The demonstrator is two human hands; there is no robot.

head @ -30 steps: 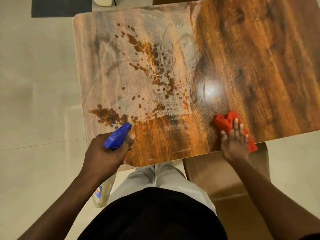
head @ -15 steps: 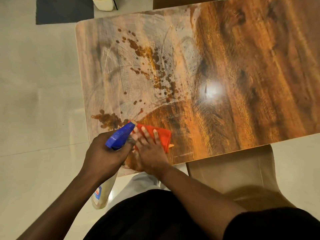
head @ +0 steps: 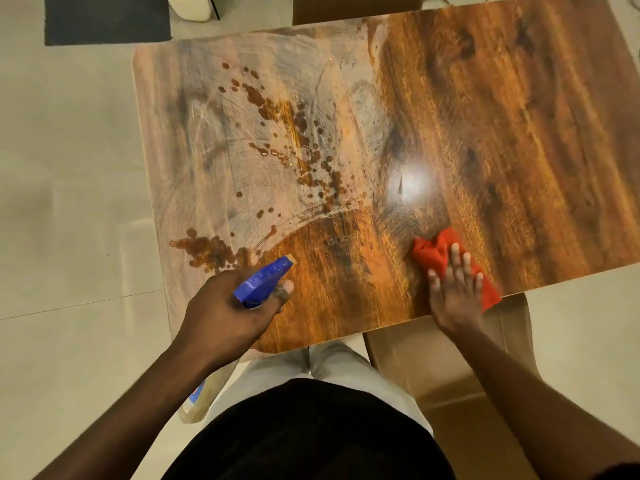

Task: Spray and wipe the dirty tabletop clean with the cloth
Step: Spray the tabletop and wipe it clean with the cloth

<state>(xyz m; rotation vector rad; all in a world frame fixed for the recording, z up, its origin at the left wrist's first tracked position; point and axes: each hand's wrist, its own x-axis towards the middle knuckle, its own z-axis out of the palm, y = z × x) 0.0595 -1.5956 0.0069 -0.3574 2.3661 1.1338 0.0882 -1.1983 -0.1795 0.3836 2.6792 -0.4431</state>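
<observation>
A glossy wood-grain tabletop (head: 502, 140) fills the view. Its left half is hazy with whitish smears and dotted with brown stains (head: 311, 168), and a brown blotch (head: 207, 249) sits near the front left edge. My left hand (head: 225, 313) grips a spray bottle (head: 263, 280) with a blue trigger head, its nozzle pointing over the table; the clear bottle body hangs below the table edge. My right hand (head: 455, 296) lies flat, fingers spread, pressing a red cloth (head: 438, 252) onto the tabletop near the front edge.
A tan chair seat (head: 433, 368) stands under the front edge on the right. A dark mat (head: 107, 19) and a white container (head: 188, 6) lie on the pale tiled floor beyond the far left corner. Another brown chair back (head: 346, 8) is at the far edge.
My right hand has swept the red cloth from beside the spray bottle at the front left back to the right along the front edge. My left hand with the bottle stayed put.
</observation>
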